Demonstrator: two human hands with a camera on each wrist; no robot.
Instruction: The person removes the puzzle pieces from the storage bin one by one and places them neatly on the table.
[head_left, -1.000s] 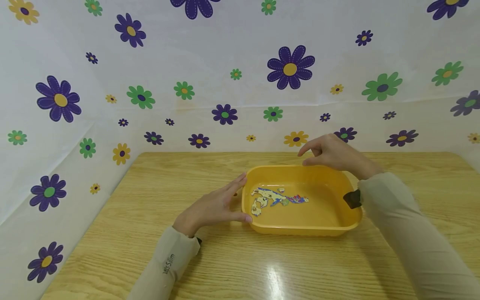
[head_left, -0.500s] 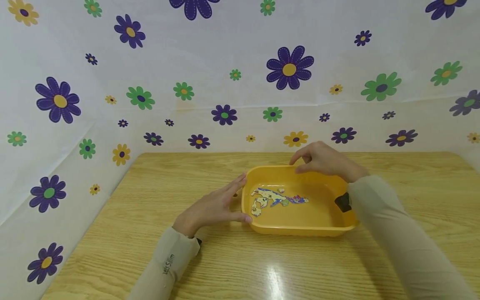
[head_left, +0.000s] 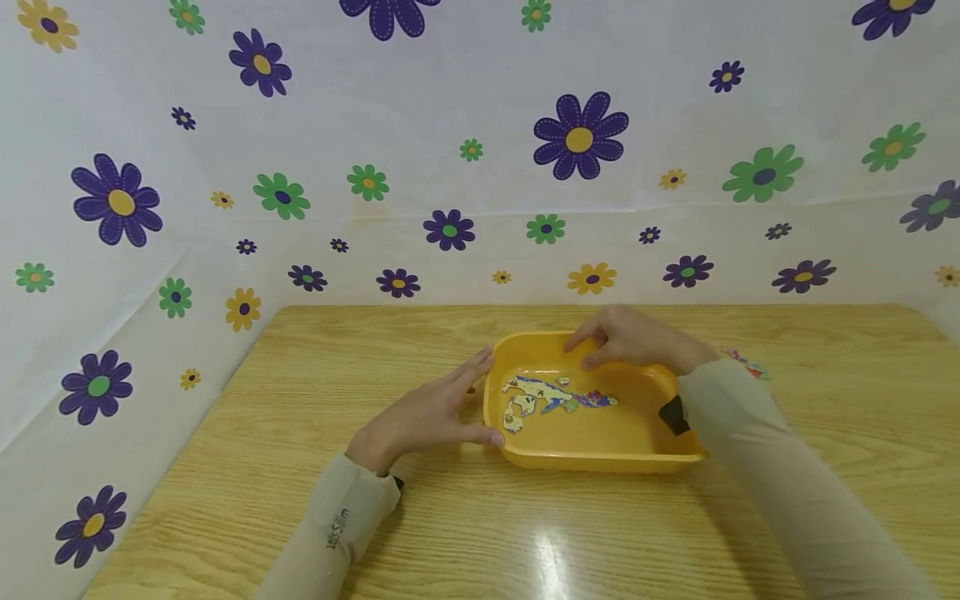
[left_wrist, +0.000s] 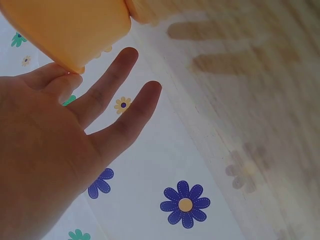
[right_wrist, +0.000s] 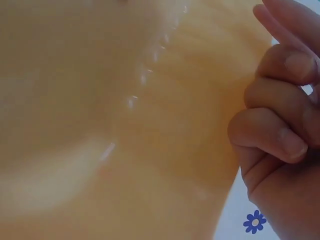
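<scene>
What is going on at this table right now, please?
A person's left hand touches the left end of a yellow tub on a wooden table. The right hand is over the tub's far side, fingers curled, with nothing seen in it. Flat patterned pieces lie in the tub, toward its left; another colorful piece shows outside it, on the right.

In the head view, wears long beige sleeves (head_left: 780,458), marked with dark lettering (head_left: 337,528) at seven o'clock; shows a black piece (head_left: 673,415) beside the cuff (head_left: 702,398) at four o'clock.
</scene>
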